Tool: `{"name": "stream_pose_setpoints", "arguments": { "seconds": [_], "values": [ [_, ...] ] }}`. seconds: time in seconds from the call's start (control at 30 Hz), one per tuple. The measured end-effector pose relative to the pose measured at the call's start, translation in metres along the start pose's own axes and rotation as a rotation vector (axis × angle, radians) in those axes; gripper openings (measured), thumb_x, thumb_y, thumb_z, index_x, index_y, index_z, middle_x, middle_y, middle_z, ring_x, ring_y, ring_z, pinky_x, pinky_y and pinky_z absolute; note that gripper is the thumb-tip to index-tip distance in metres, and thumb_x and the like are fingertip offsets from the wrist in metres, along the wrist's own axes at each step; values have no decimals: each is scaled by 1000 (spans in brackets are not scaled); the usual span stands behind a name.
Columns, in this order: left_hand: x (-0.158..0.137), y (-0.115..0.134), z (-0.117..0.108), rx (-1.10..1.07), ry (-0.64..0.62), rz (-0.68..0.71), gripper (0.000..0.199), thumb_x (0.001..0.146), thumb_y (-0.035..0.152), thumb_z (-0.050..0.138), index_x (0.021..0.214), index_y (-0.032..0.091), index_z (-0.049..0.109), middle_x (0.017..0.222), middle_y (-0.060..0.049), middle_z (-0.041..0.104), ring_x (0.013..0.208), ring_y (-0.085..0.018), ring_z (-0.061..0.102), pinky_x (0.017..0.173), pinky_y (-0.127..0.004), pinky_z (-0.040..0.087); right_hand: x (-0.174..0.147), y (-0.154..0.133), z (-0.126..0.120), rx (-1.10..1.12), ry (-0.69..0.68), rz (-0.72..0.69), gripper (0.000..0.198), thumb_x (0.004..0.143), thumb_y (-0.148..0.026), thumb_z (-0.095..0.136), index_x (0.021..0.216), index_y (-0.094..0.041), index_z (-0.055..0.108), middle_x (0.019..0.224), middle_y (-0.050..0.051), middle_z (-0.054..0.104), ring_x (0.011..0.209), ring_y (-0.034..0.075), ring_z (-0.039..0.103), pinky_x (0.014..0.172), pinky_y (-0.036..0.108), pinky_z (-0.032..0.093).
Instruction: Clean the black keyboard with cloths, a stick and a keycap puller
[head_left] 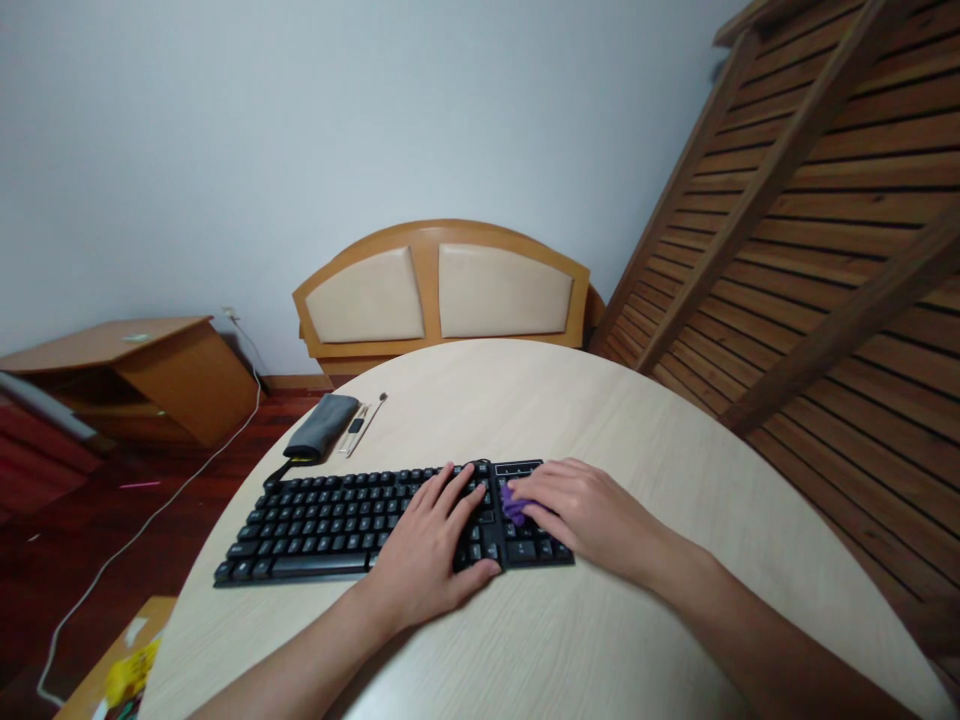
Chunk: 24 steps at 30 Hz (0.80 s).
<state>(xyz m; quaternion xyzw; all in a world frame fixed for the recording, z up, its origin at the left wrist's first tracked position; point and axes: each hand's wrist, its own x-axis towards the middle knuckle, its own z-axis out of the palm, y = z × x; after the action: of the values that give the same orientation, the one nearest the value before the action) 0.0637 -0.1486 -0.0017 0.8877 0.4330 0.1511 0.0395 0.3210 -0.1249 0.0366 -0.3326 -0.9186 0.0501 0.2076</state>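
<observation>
A black keyboard (322, 525) lies flat across the pale round table. My left hand (431, 550) rests on the right half of its keys with the fingers spread, the thumb near the front edge. At the number pad end, my right hand (589, 510) is closed on a purple cloth (514, 506), pressed against the keys. Part of the cloth and several keys are hidden under the fingers.
Behind the keyboard's left end lie a dark grey pouch (324, 428), a thin brush (367, 425) and small sticks. The table (600, 400) has a curved edge. A headboard (442, 235) stands behind; wooden slats (810, 250) lean at right. A white cable (157, 510) crosses the floor.
</observation>
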Motion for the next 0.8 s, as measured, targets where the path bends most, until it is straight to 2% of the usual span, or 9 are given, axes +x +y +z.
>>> {"name": "stream_pose_setpoints", "arguments": {
  "seconds": [0.07, 0.13, 0.27, 0.5, 0.67, 0.8],
  "values": [
    [0, -1, 1, 1, 3, -1, 76, 88, 58, 63, 151, 21, 42, 164, -12, 31, 151, -38, 25, 120, -60, 30, 0, 10, 11, -40, 73, 24, 21, 99, -19, 56, 115, -19, 71, 111, 7, 76, 99, 23, 67, 90, 40, 50],
    [0, -1, 1, 4, 3, -3, 76, 88, 58, 63, 151, 21, 42, 164, -12, 31, 151, -38, 25, 120, -60, 30, 1, 15, 17, -54, 81, 24, 21, 98, -18, 57, 114, -19, 71, 109, 8, 76, 98, 23, 67, 88, 39, 51],
    [0, -1, 0, 16, -13, -6, 77, 88, 59, 63, 151, 20, 42, 164, -12, 31, 151, -39, 26, 120, -60, 30, 0, 11, 10, -38, -17, -30, 18, 98, -21, 58, 107, -21, 74, 98, 6, 77, 92, 21, 68, 83, 36, 51],
    [0, 1, -2, 7, 1, -3, 76, 88, 58, 64, 150, 19, 44, 163, -14, 32, 151, -39, 26, 119, -60, 31, -1, -16, -17, -48, -259, -63, 14, 93, -21, 61, 87, -22, 74, 84, 3, 76, 80, 20, 66, 73, 32, 45],
    [0, 0, 0, 3, 2, -6, 77, 87, 59, 65, 150, 19, 43, 164, -13, 32, 151, -39, 25, 120, -60, 31, -1, -27, -24, -42, -309, -52, 15, 89, -22, 63, 77, -23, 73, 72, 1, 72, 73, 19, 64, 67, 30, 41],
    [0, 0, 0, 12, -9, -8, 76, 88, 57, 64, 150, 18, 44, 164, -13, 31, 151, -38, 26, 120, -59, 31, 0, -30, -18, -52, -283, -89, 13, 88, -21, 64, 77, -22, 71, 75, 1, 73, 75, 19, 64, 68, 31, 41]
  ]
}}
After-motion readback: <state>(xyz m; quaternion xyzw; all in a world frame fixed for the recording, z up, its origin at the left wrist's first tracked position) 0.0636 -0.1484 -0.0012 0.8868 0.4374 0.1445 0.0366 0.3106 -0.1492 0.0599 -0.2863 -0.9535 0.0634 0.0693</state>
